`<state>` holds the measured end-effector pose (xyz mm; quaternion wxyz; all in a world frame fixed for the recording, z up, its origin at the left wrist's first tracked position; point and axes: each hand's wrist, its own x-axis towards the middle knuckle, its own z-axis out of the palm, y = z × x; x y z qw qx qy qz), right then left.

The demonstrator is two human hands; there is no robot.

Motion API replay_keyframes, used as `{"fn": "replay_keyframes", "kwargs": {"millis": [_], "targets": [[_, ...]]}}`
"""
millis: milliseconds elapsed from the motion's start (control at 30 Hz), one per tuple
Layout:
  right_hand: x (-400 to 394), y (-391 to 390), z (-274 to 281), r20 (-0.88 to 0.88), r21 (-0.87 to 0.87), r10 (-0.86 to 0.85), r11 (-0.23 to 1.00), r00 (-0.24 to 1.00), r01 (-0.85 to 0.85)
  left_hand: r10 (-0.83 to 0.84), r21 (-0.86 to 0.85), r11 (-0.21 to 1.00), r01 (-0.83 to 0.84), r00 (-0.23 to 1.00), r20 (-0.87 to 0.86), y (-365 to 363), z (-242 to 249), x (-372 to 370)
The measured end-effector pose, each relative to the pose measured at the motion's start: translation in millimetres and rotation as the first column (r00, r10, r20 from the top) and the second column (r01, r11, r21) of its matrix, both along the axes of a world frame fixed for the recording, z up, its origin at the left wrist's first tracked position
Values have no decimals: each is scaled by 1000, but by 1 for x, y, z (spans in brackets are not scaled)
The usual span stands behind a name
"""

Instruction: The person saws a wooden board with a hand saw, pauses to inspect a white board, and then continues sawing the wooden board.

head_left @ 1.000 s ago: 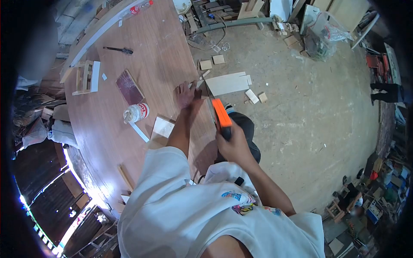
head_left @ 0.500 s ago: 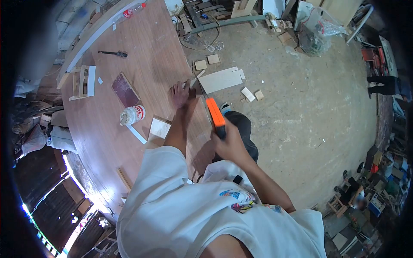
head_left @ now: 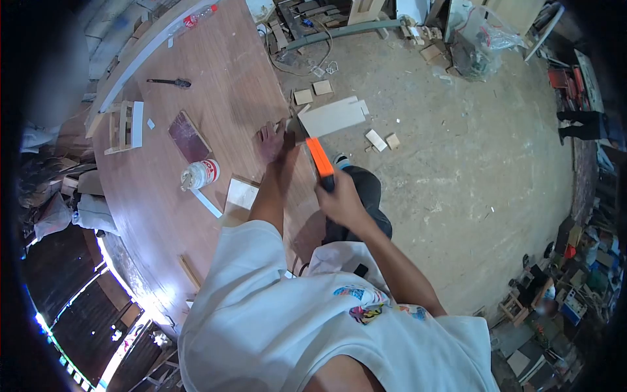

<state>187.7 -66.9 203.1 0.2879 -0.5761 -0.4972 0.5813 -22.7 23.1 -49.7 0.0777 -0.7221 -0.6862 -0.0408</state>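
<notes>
I see right hand [head_left: 343, 199] gripping orange-and-black-handled saw [head_left: 319, 157] at edge of brown wood-grain tabletop [head_left: 222, 85]; wide grey concrete floor [head_left: 464, 196] beyond. Saw's far end unclear. Left hand [head_left: 271, 142] on tabletop, can't tell if grasping.

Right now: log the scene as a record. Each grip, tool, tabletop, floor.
left grip: left grip down at the tabletop edge, fingers spread; anything beneath unclear
right grip: right grip closed around the tool's handle
tool: orange-and-black tool, likely a saw; blade hard to make out
tabletop items: white jar with red label, dark red block, small wooden frame, clear bottle with red label
floor: pale board, scattered small wood pieces
</notes>
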Motion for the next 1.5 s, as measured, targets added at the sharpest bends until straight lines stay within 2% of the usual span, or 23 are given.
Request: {"fn": "replay_keyframes", "kwargs": {"millis": [100,200,300,333,400,467,533,600,667,733,800,833,900,967,1000,1033,1100,1167,1233,1333,1367,1433,1500], "targets": [[-16,27,-26,70,6,58,998,996,-58,-10,68,998,8,1000,28,7,16,5],[-4,2,46,-50,52,-9,999,999,12,-23,94,995,17,998,63,9,25,9],[12,-25,91,-110,-52,-52,998,993,46,-37,129,991,26,996,80,0,19,10],[10,-24,80,-113,-51,-49,998,992,44,-51,174,984,37,996,78,1,18,9],[5,-23,26,-53,108,-67,992,996,72,-53,161,986,48,998,29,3,15,6],[-3,-2,-27,-35,75,-35,996,999,38,-67,149,986,69,998,-18,-3,12,5],[-8,14,-36,-55,130,-18,991,998,25,-10,214,976,39,991,-131,1,10,1],[-7,16,-13,37,-35,18,999,999,-16,-26,173,984,39,997,-77,-8,12,2],[-2,-6,26,-9,120,-22,993,1000,23,-28,160,987,30,999,-17,7,13,3],[9,-28,61,19,82,37,996,999,-39,-26,97,995,24,999,27,2,11,4],[12,-36,71,-80,15,-39,999,996,40,-48,126,991,43,998,34,2,9,3],[7,-36,53,-41,166,-67,984,997,72,-71,153,986,64,997,39,2,7,1],[-1,-19,-14,-11,97,-42,994,999,43,-90,149,985,89,996,3,-6,5,-4],[-14,8,-56,-58,126,-34,991,998,41,-106,187,976,110,994,-28,4,15,3],[-16,15,-55,-61,136,-24,990,998,32,-71,145,988,57,993,93,1,32,11],[-19,18,-50,-27,116,-29,993,999,32,-41,86,996,23,977,209,-3,38,12],[-15,11,-23,18,91,-10,996,1000,9,-23,62,998,13,987,159,-2,22,6],[-5,-18,21,-22,230,-38,972,999,42,0,45,999,-5,993,117,2,10,5],[9,-38,70,-48,48,-34,998,998,36,-33,81,996,23,992,125,1,10,4],[8,-47,33,-47,139,-48,989,998,54,-61,138,989,52,996,63,1,12,4],[-2,-35,-7,-71,191,-104,975,992,116,-62,133,990,53,996,63,-5,10,3],[-9,-3,-55,-18,97,-15,995,1000,17,-80,165,984,68,995,67,1,7,2],[-17,17,-58,5,107,-18,994,1000,18,-58,178,983,44,995,77,3,11,4]]}}
